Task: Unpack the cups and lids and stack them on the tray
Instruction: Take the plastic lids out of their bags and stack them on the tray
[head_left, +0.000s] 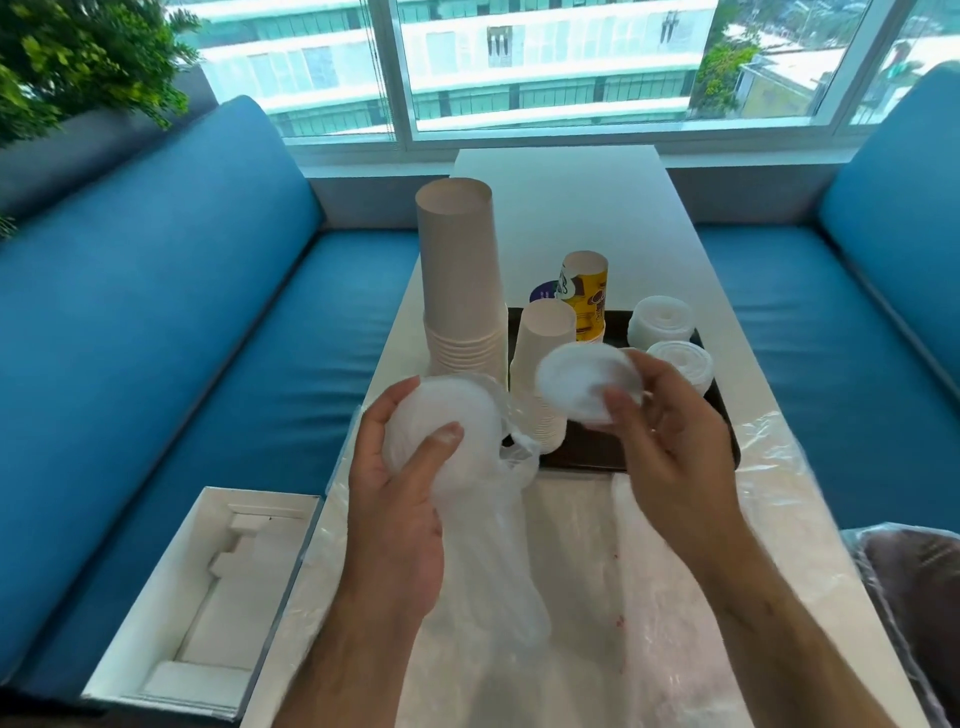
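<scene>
Left hand: the left hand (400, 467) curls round a sleeve of translucent white plastic lids still inside a thin clear plastic bag (498, 545), thumb across the top lid; holding the sleeve upright probably keeps the lids nested while single ones come off.
Right hand: the right hand (670, 441) pinches 1 round white plastic lid (584, 382) at its edge, thumb on the face, above the near end of the tray; I judge it is on its way to a pile.
Tray: a black rectangular tray (587, 452) lies on the long white bench (571, 208), just beyond the hands.
Lid piles: 2 short stacks of white lids (670, 338) sit at the tray's right side, 1 behind the other, the likely place for the held lid.
Cups: a short stack of upturned white paper cups (543, 374) stands on the tray; a tall stack of upturned grey-white paper cups (462, 280) stands at its left edge, whether on it I cannot tell; nesting keeps them compact.
Printed cups: a yellow and brown printed cup stack (584, 296) stands at the back; its lettering is too blurred to read.
Wrapping: loose clear plastic film (727, 519) covers the near bench.
Progress: unpacking looks well along; bagged lids remain.
</scene>
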